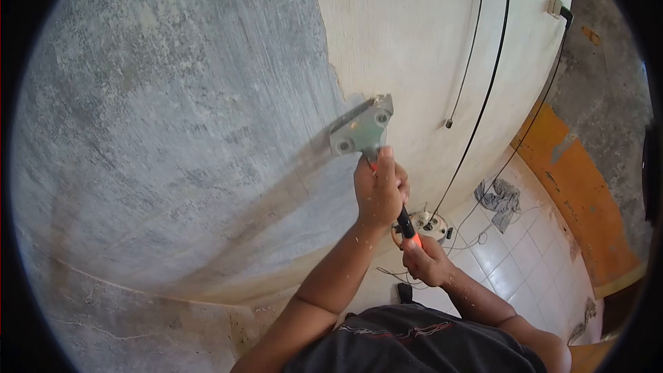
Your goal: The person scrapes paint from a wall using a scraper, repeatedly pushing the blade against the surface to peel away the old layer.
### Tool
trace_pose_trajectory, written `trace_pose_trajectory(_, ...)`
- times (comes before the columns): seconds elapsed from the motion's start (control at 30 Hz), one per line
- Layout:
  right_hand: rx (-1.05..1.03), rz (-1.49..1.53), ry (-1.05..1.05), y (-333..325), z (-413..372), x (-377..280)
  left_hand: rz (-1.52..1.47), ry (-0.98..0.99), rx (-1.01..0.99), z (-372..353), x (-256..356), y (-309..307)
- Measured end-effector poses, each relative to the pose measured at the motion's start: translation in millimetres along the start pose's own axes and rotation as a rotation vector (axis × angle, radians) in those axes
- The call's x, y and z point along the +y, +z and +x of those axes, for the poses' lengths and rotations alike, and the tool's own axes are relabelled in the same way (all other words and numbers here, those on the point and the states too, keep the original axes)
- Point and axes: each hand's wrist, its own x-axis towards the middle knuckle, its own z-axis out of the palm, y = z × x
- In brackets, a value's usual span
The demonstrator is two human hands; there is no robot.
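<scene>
Both hands grip one long-handled scraper [360,128], whose wide metal head lies against the wall at the edge between bare grey plaster [207,97] and a cream coating [387,41]. My left hand [380,190] is closed round the upper handle, just below the head, with the thumb pointing up along it. Lower down, my right hand [427,261] is closed round the orange end of the black and orange handle. Small pale flakes stick to both forearms.
Black cables [498,34] hang down the wall at the right. A wall socket with a plug [555,5] is at top right. Below lie a round device [435,224] with cords, a crumpled grey cloth [501,200], floor tiles [494,252] and an orange panel [580,197].
</scene>
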Motion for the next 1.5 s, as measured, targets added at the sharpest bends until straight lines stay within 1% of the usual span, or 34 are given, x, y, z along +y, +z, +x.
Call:
trace_pose_trajectory(0.03,-0.002,-0.003,0.002,-1,-2,1,-0.002,0.001,0.004,-2,-1,0)
trace_pose_trajectory(0.1,0.043,-0.082,-0.086,-4,2,5,-0.033,0.009,0.015,-2,-2,1)
trace_pose_trajectory(0.17,0.032,-0.119,-0.093,-7,0,24,-0.035,0.009,0.027,-13,-23,-10)
trace_pose_trajectory(0.23,0.058,-0.199,-0.081,-6,-1,33,-0.101,-0.041,0.073,-20,-32,-15)
trace_pose_trajectory(0.27,0.044,-0.137,-0.073,-6,0,31,-0.109,-0.024,0.070,-18,-34,-16)
trace_pose_trajectory(0.3,0.041,-0.134,-0.071,-6,2,23,-0.106,-0.026,0.073,-13,-26,-11)
trace_pose_trajectory(0.37,-0.018,-0.026,-0.064,-4,7,4,-0.002,0.025,0.027,2,0,0)
trace_pose_trajectory(0.4,0.011,-0.029,-0.082,1,7,-5,0.000,0.050,0.012,6,8,4)
trace_pose_trajectory(0.43,0.013,-0.022,-0.088,1,5,-7,0.007,0.051,0.004,5,9,3)
trace_pose_trajectory(0.5,0.016,-0.117,-0.133,-1,4,-9,0.002,0.083,-0.001,4,7,0)
trace_pose_trajectory(0.57,0.011,-0.172,-0.159,-7,2,14,0.011,0.089,-0.021,-10,-12,-10)
trace_pose_trajectory(0.63,0.009,-0.131,-0.064,-7,-1,26,-0.038,-0.004,0.083,-18,-24,-6)
trace_pose_trajectory(0.7,-0.006,-0.070,-0.041,-8,-2,15,-0.015,-0.026,0.086,-11,-17,-5)
trace_pose_trajectory(0.77,-0.116,0.025,-0.020,-6,-2,-9,0.043,0.037,0.007,0,5,4)
trace_pose_trajectory(0.8,-0.103,0.035,-0.054,-1,-3,-15,0.029,0.065,-0.002,1,9,6)
trace_pose_trajectory(0.83,-0.104,0.038,-0.053,-4,-2,-11,0.032,0.063,-0.002,0,7,6)
trace_pose_trajectory(0.9,-0.093,-0.069,-0.105,-10,2,2,-0.007,0.041,0.050,-4,1,0)
trace_pose_trajectory(0.93,-0.094,-0.066,-0.109,-11,-1,8,0.006,0.027,0.105,-11,-7,-2)
trace_pose_trajectory(1.0,-0.019,-0.170,-0.138,-11,-5,14,-0.012,0.025,0.092,-15,-12,-1)
trace_pose_trajectory(1.03,-0.016,-0.169,-0.140,-13,-3,9,-0.030,0.012,0.084,-15,-13,0)
trace_pose_trajectory(1.1,-0.083,-0.089,-0.087,-12,-3,-9,0.010,0.019,0.087,-5,-4,1)
trace_pose_trajectory(1.13,-0.132,-0.041,-0.018,-9,-5,-21,0.020,0.021,0.058,-2,6,4)
trace_pose_trajectory(1.17,-0.132,-0.045,-0.017,-8,-6,-18,0.028,0.034,0.025,0,12,6)
trace_pose_trajectory(1.23,-0.083,-0.057,-0.070,-6,-2,-8,-0.007,0.033,0.027,-2,7,2)
trace_pose_trajectory(1.33,-0.066,-0.088,-0.077,-5,-7,13,-0.006,-0.006,0.104,-17,-12,-7)
trace_pose_trajectory(1.37,-0.046,-0.093,-0.073,-6,-7,14,-0.007,-0.002,0.099,-14,-14,-9)
trace_pose_trajectory(1.43,-0.053,-0.112,-0.063,-8,-5,4,0.020,0.030,0.046,-9,-3,-3)
trace_pose_trajectory(1.5,-0.083,-0.064,-0.036,-4,-3,-19,0.020,0.034,0.056,0,17,6)
